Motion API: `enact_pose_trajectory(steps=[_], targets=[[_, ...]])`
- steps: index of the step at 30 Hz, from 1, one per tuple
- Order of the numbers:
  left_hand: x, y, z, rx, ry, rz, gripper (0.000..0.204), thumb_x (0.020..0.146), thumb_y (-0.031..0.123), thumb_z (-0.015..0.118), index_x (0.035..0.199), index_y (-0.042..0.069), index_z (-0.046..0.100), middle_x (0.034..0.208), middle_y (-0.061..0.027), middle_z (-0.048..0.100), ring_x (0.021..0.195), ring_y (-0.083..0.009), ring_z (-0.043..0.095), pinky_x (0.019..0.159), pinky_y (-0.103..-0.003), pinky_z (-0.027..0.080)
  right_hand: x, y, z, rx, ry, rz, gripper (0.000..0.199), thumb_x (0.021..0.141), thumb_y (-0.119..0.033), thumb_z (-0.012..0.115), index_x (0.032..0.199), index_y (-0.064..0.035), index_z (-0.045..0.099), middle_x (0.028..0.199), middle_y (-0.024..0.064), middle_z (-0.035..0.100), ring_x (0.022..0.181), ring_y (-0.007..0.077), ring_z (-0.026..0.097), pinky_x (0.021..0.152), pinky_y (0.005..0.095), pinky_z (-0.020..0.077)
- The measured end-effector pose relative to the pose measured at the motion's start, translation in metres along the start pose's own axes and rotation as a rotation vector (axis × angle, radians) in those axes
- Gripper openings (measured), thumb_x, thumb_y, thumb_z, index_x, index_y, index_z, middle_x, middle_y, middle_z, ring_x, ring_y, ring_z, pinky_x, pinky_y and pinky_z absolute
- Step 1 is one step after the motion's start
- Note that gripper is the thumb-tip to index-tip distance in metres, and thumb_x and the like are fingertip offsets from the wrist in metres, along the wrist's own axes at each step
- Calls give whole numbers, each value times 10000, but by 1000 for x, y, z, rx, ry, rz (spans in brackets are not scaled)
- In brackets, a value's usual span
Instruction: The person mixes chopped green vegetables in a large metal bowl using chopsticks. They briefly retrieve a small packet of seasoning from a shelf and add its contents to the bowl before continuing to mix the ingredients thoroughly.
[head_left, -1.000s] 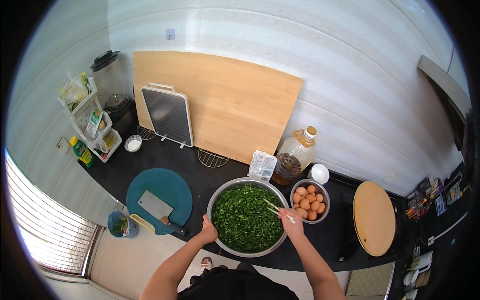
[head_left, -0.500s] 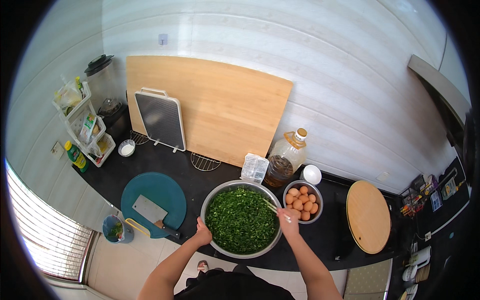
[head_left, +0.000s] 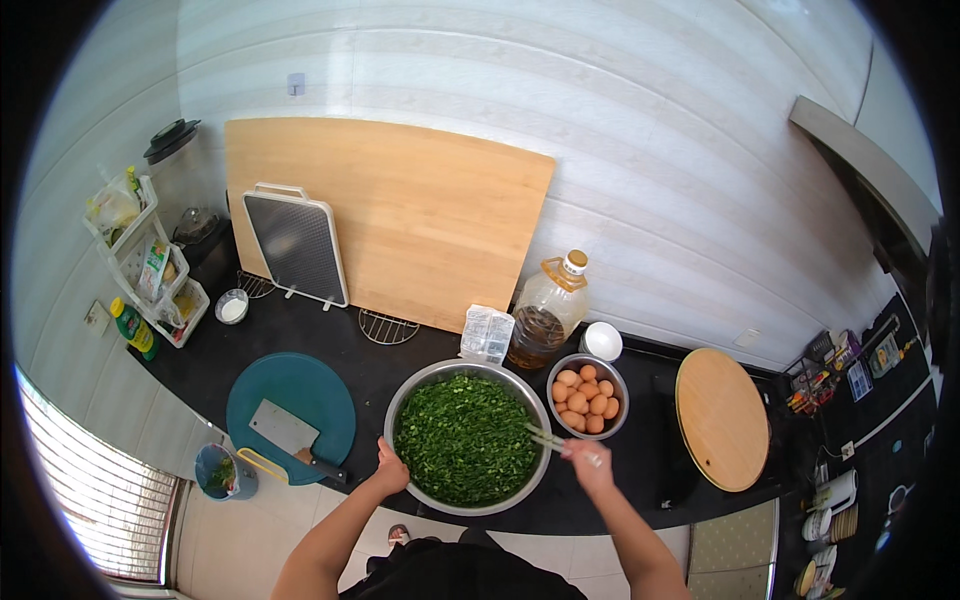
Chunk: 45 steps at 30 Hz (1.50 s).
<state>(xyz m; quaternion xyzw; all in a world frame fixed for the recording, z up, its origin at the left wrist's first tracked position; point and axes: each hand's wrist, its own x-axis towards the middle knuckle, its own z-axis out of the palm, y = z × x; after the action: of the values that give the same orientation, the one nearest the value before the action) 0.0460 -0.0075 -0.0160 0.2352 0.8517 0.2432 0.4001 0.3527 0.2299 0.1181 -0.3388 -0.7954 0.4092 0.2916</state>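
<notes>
A wide steel bowl (head_left: pixel 400 388) full of chopped green leaves (head_left: pixel 465 440) stands at the counter's front edge. My left hand (head_left: pixel 391 468) is closed on its left rim, the thumb pointing up along the side. In my right hand (head_left: pixel 588 463), fingers wrapped round, is a pair of chopsticks (head_left: pixel 546 437); their tips reach over the right rim to the leaves. Behind that hand sits a smaller steel bowl (head_left: pixel 624 400) of brown eggs (head_left: pixel 584 396). To the left, a cleaver (head_left: pixel 285 428) lies on a round green cutting board (head_left: pixel 335 385), its handle toward me.
An oil jug (head_left: pixel 545 315) and a white packet (head_left: pixel 487 334) stand behind the big bowl, near a white bowl (head_left: pixel 602 341). A large wooden board (head_left: pixel 430 210) leans on the wall. At right lies a round wooden lid (head_left: pixel 722 420); a bin (head_left: pixel 240 482) is at lower left.
My right hand and the chopsticks have moved right and nearer to me, toward the bowl's right rim. My left hand keeps its place on the rim. The whole view has shifted slightly.
</notes>
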Motion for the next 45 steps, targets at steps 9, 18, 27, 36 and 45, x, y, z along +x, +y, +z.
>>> enact_pose_trajectory(steps=[9, 18, 27, 36, 45], targets=[[-10, 5, -9, -27, 3, 46, 957, 830, 110, 532, 1342, -32, -264, 1396, -371, 61, 1256, -452, 289, 1045, -424, 289, -1, -1, -15, 501, 180, 294, 277, 924, -175, 525, 914, 87, 613, 835, 165, 653, 715, 234, 665, 677, 302, 556], [-10, 5, -7, 71, 5, 77, 949, 828, 91, 520, 1341, -28, -269, 1413, -362, 34, 1288, -445, 239, 1081, -424, 227, -46, 34, 10, 722, 175, 513, 339, 937, -241, 508, 954, 85, 599, 843, 174, 644, 697, 255, 663, 652, 318, 572], [7, -16, -1, -41, 17, 70, 939, 825, 80, 518, 1360, 3, -250, 1404, -369, 54, 1269, -452, 266, 1065, -422, 254, -26, -3, 0, 590, 293, 277, 284, 932, -174, 518, 900, 90, 616, 816, 157, 651, 681, 224, 661, 655, 295, 555], [-5, 0, -7, -21, 35, 45, 930, 826, 63, 519, 1375, 22, -230, 1414, -336, 87, 1271, -423, 287, 1054, -393, 282, -20, 46, -24, 741, 446, 488, 392, 923, -295, 536, 902, 90, 605, 799, 176, 647, 647, 238, 659, 601, 303, 575], [0, -16, -7, 32, 35, 96, 954, 822, 93, 535, 1361, 0, -246, 1398, -361, 98, 1276, -432, 280, 1068, -391, 266, -61, -8, 35, 794, 183, 401, 277, 931, -164, 520, 940, 91, 627, 862, 158, 657, 734, 220, 659, 696, 314, 560]])
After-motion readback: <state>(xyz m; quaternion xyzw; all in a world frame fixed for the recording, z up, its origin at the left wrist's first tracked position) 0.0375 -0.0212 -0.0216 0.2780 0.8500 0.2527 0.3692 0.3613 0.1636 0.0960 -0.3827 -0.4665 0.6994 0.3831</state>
